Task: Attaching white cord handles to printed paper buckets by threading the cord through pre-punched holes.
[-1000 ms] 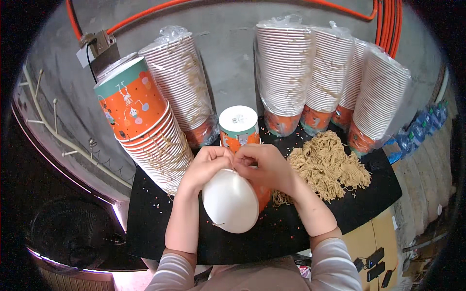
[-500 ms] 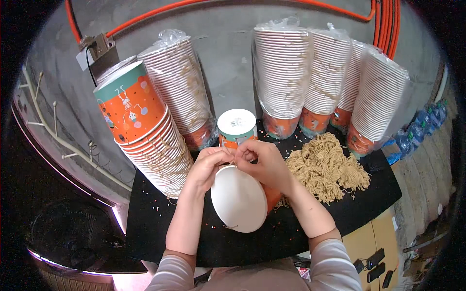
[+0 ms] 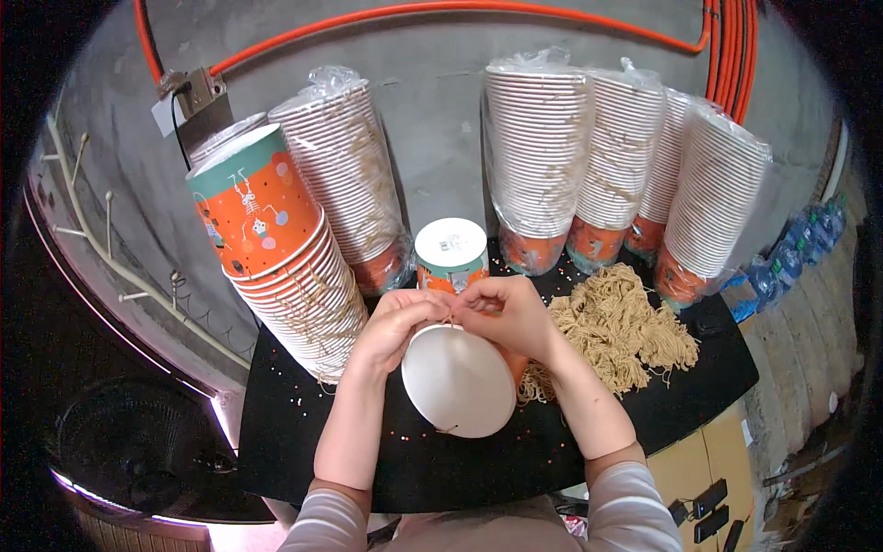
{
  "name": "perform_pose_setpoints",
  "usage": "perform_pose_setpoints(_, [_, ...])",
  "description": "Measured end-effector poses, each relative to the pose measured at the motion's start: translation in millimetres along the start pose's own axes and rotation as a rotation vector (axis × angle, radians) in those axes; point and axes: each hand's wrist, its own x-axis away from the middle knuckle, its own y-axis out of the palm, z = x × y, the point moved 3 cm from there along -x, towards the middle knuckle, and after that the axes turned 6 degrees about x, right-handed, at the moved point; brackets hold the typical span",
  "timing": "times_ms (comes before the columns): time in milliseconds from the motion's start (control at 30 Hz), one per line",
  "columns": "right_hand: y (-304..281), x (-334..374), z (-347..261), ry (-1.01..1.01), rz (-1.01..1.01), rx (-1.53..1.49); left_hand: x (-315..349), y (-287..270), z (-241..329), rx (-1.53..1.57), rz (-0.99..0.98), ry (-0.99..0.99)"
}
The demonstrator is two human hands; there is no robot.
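Observation:
A paper bucket (image 3: 457, 379) lies tipped on the table with its white inside facing me, and a bit of its orange outside shows at the right. At the upper rim, my left hand (image 3: 405, 324) and my right hand (image 3: 504, 311) meet with fingertips pinched together. Between them a short piece of tan string (image 3: 451, 320) shows at the rim; the fingers hide most of it. A small dark end of string sticks out at the opposite, lower rim. Just beyond my hands, another bucket (image 3: 451, 245) stands upside down, its white base up.
A heap of tan string (image 3: 621, 331) lies right of my hands. Nested buckets (image 3: 294, 304) lean at the left, beside a plastic-wrapped stack (image 3: 336, 175). Several wrapped stacks (image 3: 538, 156) stand at the back right. Small beads dot the black table (image 3: 368, 478).
The view has shifted slightly, so things sit a little lower. My fingers have drawn closer together over the string, and the tipped bucket has turned slightly.

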Motion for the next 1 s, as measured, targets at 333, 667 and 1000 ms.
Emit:
perform_pose_setpoints(333, [7.9,-3.0,15.6,0.072,0.018,-0.173,3.2,4.5,4.4,-0.072,0.042,-0.046])
perform_pose_setpoints(667, [6.9,-2.7,18.1,0.086,0.018,-0.149,3.6,1.5,5.7,-0.128,0.051,-0.033])
perform_pose_setpoints(1000, [13.1,2.4,-5.0,-0.297,0.297,0.551,0.3,-5.7,1.3,-0.217,0.098,0.021])
